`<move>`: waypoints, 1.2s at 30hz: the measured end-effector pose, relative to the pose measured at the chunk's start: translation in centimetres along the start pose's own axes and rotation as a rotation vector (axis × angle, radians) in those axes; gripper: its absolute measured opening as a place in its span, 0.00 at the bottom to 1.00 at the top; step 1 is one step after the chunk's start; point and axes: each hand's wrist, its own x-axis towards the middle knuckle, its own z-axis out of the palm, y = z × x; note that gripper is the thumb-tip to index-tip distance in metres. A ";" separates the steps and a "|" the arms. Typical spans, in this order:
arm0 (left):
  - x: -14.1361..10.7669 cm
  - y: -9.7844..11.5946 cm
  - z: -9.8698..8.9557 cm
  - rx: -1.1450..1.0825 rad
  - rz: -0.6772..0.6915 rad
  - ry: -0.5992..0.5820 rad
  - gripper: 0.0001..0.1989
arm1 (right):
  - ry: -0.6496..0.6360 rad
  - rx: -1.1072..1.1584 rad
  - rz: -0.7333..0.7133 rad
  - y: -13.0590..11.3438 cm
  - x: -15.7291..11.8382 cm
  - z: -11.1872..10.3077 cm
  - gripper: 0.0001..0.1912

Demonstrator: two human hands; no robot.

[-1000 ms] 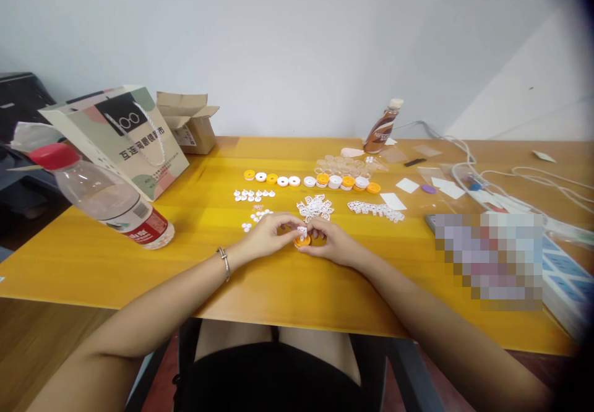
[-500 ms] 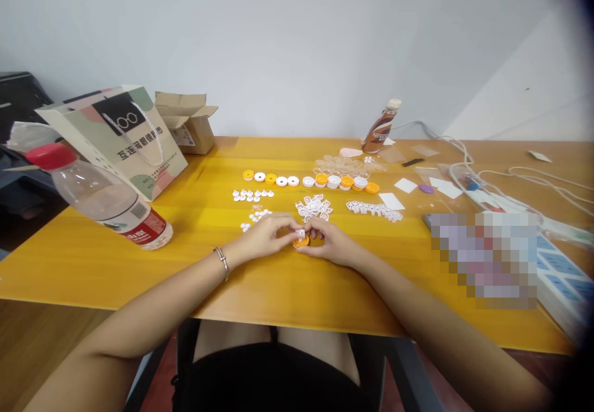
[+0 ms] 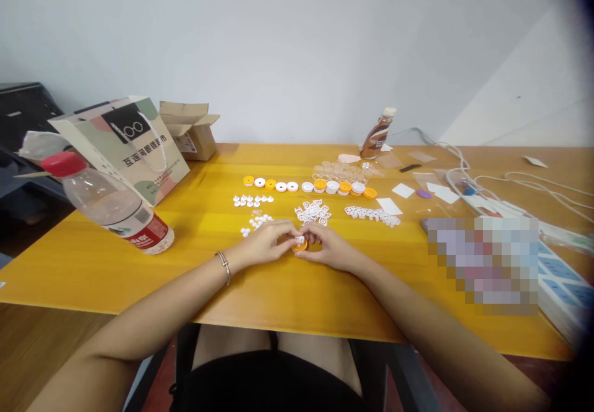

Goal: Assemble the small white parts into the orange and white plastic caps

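Observation:
At the near middle of the table, my two hands meet around an orange round plastic part [image 3: 299,248]. A small white plastic piece [image 3: 301,239] sits on top of it. My left hand [image 3: 265,244] pinches the white piece with thumb and fingertips. My right hand [image 3: 333,248] has its thumb and fingers closed on the orange part's right side; some of its fingers are curled. Just beyond the hands lies a pile of white openwork plastic pieces [image 3: 314,212]. Small white knobs [image 3: 253,201] and white round pieces [image 3: 260,221] lie beyond my left hand.
A row of orange and white round parts [image 3: 332,186] crosses the table, with clear plastic cups [image 3: 338,171] behind. White toothed strips [image 3: 371,215] lie to the right. A large bottle [image 3: 116,211], paper bag [image 3: 125,152] and carton [image 3: 192,133] stand left; a coffee bottle [image 3: 377,135] stands behind.
The camera view has shifted slightly, so the table sits a little lower in the picture. Both hands keep their hold on the parts, with only small finger movement.

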 end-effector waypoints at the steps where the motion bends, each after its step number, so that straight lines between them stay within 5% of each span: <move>1: 0.0 -0.1 0.1 -0.002 -0.013 0.016 0.07 | -0.001 0.006 -0.001 0.0 0.0 -0.1 0.13; 5: 0.0 -0.2 0.4 -0.072 -0.056 0.110 0.09 | 0.036 0.087 0.053 -0.1 0.0 -0.2 0.14; 11: 1.7 -0.8 -0.4 -0.202 -0.136 0.261 0.13 | 0.037 0.559 0.179 -0.4 0.1 -0.1 0.18; 13: 3.6 -1.5 -1.0 -0.154 -0.171 0.318 0.13 | 0.047 0.664 0.204 -0.3 0.2 0.0 0.20; 18: 11.5 -4.6 -1.7 0.096 -0.205 0.246 0.16 | 0.034 0.765 0.272 0.1 0.1 -0.3 0.22; 22: 17.3 -6.9 -0.5 0.188 -0.284 0.216 0.19 | 0.042 0.785 0.290 0.1 0.1 -0.5 0.23; 25: 19.2 -7.9 0.7 0.198 -0.283 0.216 0.20 | 0.040 0.787 0.294 0.1 0.2 -0.5 0.23; 31: 19.4 -8.2 1.3 0.185 -0.320 0.266 0.12 | 0.028 0.797 0.300 -0.1 0.3 -0.5 0.23; 36: 15.6 -6.3 -0.5 0.044 -0.257 0.344 0.12 | 0.031 0.800 0.302 -0.1 0.2 -0.5 0.21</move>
